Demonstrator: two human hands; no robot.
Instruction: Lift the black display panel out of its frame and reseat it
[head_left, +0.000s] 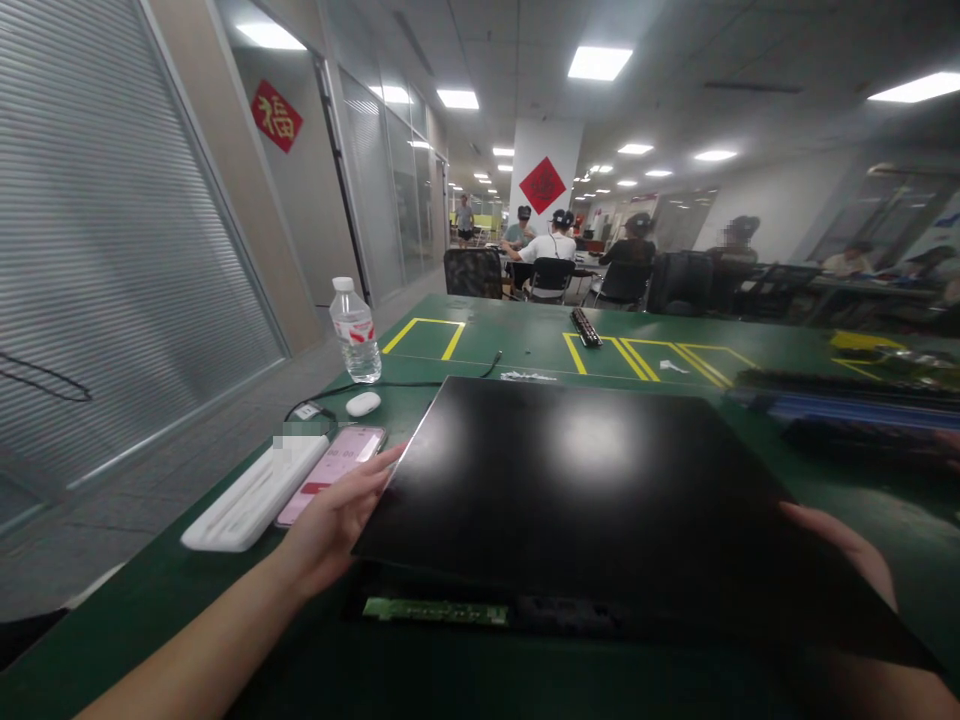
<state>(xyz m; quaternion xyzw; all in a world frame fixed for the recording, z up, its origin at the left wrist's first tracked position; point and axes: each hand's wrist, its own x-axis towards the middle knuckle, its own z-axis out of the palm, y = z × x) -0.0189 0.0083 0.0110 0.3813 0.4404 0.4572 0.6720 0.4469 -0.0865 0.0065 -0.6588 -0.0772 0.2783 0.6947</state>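
A large, thin black display panel point(570, 500) is held between my hands, tilted above the green table. My left hand point(341, 515) grips its left edge, with the fingers reaching along the side and partly hidden. On the opposite edge, my right hand point(847, 545) has its thumb near the rim while its other fingers are out of sight under the panel. A green circuit board strip point(435, 610) shows below the panel's near edge. Just left of my left hand lies a phone point(330, 475) with a pink screen, beside a long white case point(255, 495).
A water bottle point(355, 330) stands at the table's left edge, near a small white earbud case point(364, 404) and a black cable point(405, 384). Farther back are yellow tape outlines point(424, 322) and a dark ribbed strip point(585, 328). Several people sit in the background.
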